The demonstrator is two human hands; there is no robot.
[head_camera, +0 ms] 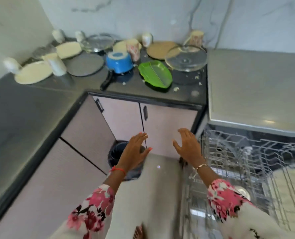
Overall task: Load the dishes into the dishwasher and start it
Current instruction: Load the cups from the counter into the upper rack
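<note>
Dirty dishes crowd the dark counter corner: a blue saucepan [120, 62] with a black handle, a green leaf-shaped tray [155, 75], a glass lid [186, 59], a grey plate [85, 64], cream plates [33, 72] and several cups. At the right the dishwasher [257, 87] stands open, its wire racks [238, 156] pulled out. My left hand [136, 149] and my right hand [188, 145] hover with spread, relaxed fingers in front of the pink cabinet doors, below the counter and left of the rack. Neither holds anything.
A dark round bin [116, 152] sits on the floor in the cabinet corner, just left of my left hand. Crumbs are scattered on the counter near the glass lid. A bare foot [139, 232] shows at the bottom.
</note>
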